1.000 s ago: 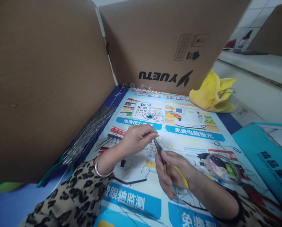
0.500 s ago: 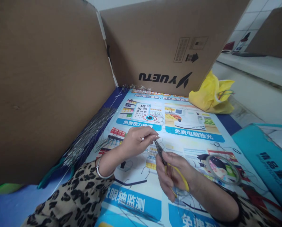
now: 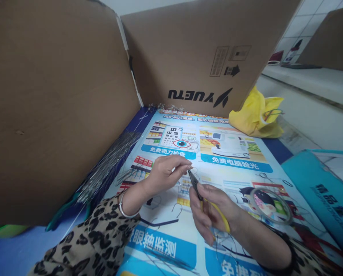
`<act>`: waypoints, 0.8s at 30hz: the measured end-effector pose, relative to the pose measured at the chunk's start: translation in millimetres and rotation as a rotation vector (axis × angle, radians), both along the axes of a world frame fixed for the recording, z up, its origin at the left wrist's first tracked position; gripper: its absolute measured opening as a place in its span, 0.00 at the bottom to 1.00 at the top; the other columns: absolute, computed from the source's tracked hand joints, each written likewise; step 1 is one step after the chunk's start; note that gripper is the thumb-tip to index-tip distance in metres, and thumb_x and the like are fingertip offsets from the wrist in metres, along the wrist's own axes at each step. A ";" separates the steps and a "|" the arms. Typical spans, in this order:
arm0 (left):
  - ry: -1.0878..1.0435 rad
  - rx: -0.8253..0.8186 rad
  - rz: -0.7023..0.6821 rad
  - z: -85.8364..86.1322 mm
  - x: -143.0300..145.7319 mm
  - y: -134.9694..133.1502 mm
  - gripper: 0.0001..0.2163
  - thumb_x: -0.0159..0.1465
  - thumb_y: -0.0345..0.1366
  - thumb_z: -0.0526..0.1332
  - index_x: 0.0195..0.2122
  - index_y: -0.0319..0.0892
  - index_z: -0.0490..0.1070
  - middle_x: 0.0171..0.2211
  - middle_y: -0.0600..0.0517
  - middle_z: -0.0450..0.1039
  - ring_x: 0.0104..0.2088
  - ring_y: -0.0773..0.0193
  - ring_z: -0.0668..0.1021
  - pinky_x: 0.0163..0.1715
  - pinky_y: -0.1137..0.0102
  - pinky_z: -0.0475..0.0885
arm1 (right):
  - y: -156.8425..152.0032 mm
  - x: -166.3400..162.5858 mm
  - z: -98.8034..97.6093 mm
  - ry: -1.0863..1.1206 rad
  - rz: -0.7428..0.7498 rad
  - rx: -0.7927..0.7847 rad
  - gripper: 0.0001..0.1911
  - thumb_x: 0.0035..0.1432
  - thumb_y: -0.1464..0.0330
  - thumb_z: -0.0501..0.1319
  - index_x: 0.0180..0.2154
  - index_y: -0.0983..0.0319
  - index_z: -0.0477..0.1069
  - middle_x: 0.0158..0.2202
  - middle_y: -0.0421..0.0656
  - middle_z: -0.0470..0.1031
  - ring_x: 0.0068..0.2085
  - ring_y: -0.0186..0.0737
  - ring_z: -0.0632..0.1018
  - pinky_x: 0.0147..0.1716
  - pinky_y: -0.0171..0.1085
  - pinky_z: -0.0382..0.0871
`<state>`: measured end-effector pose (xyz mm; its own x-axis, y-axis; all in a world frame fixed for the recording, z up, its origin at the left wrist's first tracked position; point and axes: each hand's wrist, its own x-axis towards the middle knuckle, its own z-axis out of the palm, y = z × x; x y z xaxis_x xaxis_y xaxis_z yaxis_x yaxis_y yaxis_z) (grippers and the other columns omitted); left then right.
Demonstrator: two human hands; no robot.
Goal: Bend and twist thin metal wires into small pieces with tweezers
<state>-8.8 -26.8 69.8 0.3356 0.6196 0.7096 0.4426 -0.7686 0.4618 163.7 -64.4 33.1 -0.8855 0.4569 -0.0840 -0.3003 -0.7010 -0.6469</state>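
My left hand (image 3: 167, 172) pinches a thin piece of wire (image 3: 191, 167) between thumb and fingers, just above a printed poster (image 3: 234, 159). My right hand (image 3: 210, 212) grips yellow-handled pliers (image 3: 206, 199), whose dark jaws point up to the wire at my left fingertips. The two hands almost touch. A silver bangle (image 3: 122, 205) sits on my left wrist, over a leopard-print sleeve.
A bundle of straight wires (image 3: 108, 163) lies along a cardboard wall (image 3: 59, 107) on the left. A YUETU cardboard box (image 3: 200, 57) stands behind. A yellow plastic bag (image 3: 256, 115) is at the back right, a clear tape roll (image 3: 270, 205) and bent wire hooks on the poster, a teal box (image 3: 323, 191) at right.
Hardly anything differs. Both hands stay together over the poster, with the plier jaws at the wire; the view has shifted slightly.
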 end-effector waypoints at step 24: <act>0.069 -0.625 -0.143 23.6 -13.9 2.3 0.06 0.58 0.33 0.57 0.27 0.38 0.70 0.20 0.55 0.72 0.23 0.72 0.75 0.26 0.77 0.68 | -1.2 -4.8 -1.7 -0.240 -0.071 0.181 0.18 0.58 0.57 0.49 0.27 0.64 0.62 0.12 0.34 0.62 0.12 0.32 0.69 0.11 0.28 0.58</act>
<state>-22.8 -24.5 93.5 0.4775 0.8549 0.2027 0.4007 -0.4172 0.8157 158.9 -65.6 31.4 -0.8157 0.5432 -0.1988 -0.1676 -0.5510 -0.8175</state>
